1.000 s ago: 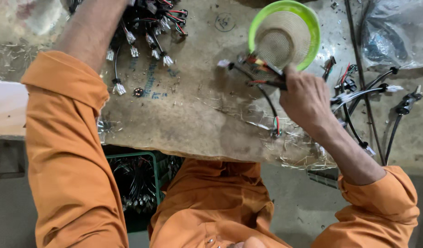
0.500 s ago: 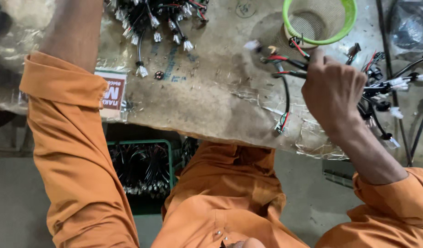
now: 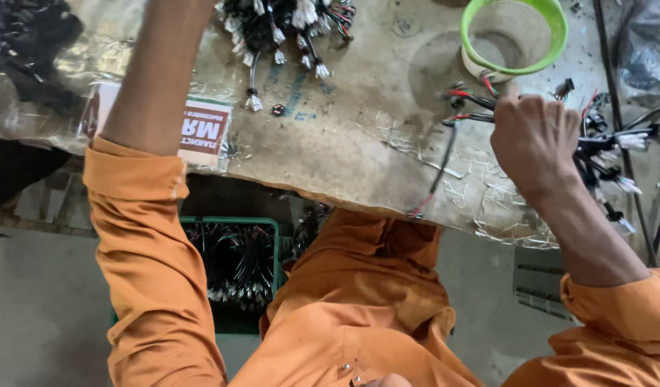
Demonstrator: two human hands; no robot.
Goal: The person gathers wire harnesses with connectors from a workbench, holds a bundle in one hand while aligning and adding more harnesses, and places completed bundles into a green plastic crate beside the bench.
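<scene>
Open tabletop (image 3: 344, 143) is left mid-bench; passage is blocked by connector pile (image 3: 283, 25), green basket (image 3: 513, 36), wire bundle (image 3: 617, 158).

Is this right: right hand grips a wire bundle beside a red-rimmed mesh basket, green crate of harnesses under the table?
Not quite. The mesh basket has a green rim, not red, as the head view shows. The rest holds: the right hand grips the wire bundle beside it, and the green crate of harnesses sits under the table.

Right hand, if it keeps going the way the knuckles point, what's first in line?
Most likely the green-rimmed round mesh basket, lying just beyond the right hand, which grips a bundle of black and red wires. Height is unclear, so the hand might pass over its rim.
</scene>
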